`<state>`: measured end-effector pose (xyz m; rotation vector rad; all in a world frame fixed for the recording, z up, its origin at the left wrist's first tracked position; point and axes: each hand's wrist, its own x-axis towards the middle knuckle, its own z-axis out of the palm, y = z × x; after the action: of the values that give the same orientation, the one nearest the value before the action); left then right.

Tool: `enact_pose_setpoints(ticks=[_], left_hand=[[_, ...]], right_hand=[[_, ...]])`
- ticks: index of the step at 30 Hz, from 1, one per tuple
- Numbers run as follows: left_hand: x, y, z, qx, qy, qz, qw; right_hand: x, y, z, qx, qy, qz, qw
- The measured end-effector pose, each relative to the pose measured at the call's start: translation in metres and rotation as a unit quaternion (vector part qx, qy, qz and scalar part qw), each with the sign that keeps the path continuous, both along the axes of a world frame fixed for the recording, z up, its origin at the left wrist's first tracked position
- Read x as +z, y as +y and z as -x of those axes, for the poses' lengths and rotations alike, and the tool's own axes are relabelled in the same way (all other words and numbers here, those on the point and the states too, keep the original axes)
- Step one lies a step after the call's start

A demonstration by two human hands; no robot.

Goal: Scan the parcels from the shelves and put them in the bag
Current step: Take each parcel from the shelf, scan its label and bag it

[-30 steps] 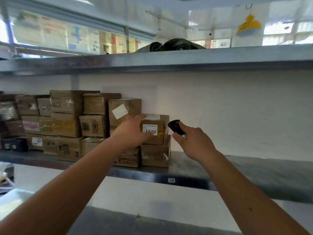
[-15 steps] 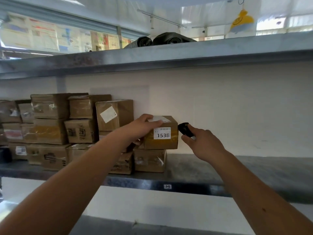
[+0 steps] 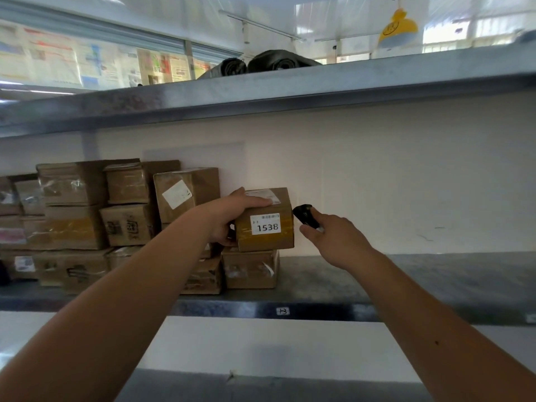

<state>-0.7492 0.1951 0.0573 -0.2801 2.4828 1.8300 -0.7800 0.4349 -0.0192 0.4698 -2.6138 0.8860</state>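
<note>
A small brown cardboard parcel (image 3: 275, 237) with a white label reading 1538 sits atop another box (image 3: 251, 269) on the middle shelf. My left hand (image 3: 229, 216) grips it, fingers over its top and thumb at its left side. Just right of the parcel, my right hand (image 3: 333, 240) holds a small black scanner (image 3: 304, 216) whose tip points at the box's right edge. No bag is in view.
Several stacked brown parcels (image 3: 87, 216) fill the left half of the grey metal shelf (image 3: 406, 285). The upper shelf (image 3: 290, 91) carries rolled dark bags (image 3: 272, 60). A lower shelf edge (image 3: 261, 384) runs along the bottom.
My left hand has shifted its grip to the parcel's top and pulled the 1538 box slightly forward. The right hand with the scanner has stayed beside it.
</note>
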Motion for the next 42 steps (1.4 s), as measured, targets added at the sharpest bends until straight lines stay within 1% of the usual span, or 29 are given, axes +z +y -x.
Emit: enact_pose_setpoints(ticks=[3, 6, 9, 12, 16, 21, 24, 26, 29, 32, 38, 42], left_hand=[[-0.007, -0.001, -0.002, -0.022, 0.050, -0.064, 0.996], [-0.013, -0.001, -0.006, -0.049, 0.115, -0.126, 0.984], [-0.014, -0.003, -0.014, -0.064, 0.149, -0.142, 0.977], [-0.015, -0.008, -0.022, -0.081, 0.204, -0.099, 0.971], [-0.020, -0.008, -0.035, -0.070, 0.297, 0.020, 0.952], [-0.021, -0.017, -0.063, -0.048, 0.334, 0.119, 0.934], [-0.024, -0.030, -0.079, -0.031, 0.343, 0.133, 0.929], [-0.028, -0.039, -0.089, -0.030, 0.343, 0.119, 0.931], [-0.040, -0.055, -0.107, -0.022, 0.344, 0.093, 0.934], [-0.056, -0.068, -0.123, 0.010, 0.352, 0.108, 0.929], [-0.086, -0.099, -0.154, 0.047, 0.360, 0.118, 0.924], [-0.104, -0.116, -0.178, 0.054, 0.367, 0.157, 0.915]], right_hand=[[-0.001, 0.002, -0.007, -0.002, 0.011, 0.001, 1.000], [-0.003, 0.004, -0.013, 0.004, 0.023, 0.014, 1.000], [-0.001, 0.007, -0.020, 0.013, 0.024, 0.030, 0.999], [-0.001, 0.007, -0.030, 0.022, 0.014, 0.039, 0.999], [-0.002, -0.001, -0.044, 0.028, 0.019, 0.059, 0.998], [-0.002, -0.010, -0.069, 0.021, 0.019, 0.061, 0.998], [-0.005, -0.022, -0.084, 0.024, 0.009, 0.061, 0.998], [-0.006, -0.029, -0.096, 0.033, -0.003, 0.074, 0.997], [-0.007, -0.037, -0.115, 0.037, -0.006, 0.068, 0.997], [-0.010, -0.045, -0.140, 0.031, -0.002, 0.057, 0.998], [-0.022, -0.067, -0.201, 0.018, -0.029, -0.006, 0.999], [-0.031, -0.076, -0.239, 0.051, -0.068, -0.036, 0.996]])
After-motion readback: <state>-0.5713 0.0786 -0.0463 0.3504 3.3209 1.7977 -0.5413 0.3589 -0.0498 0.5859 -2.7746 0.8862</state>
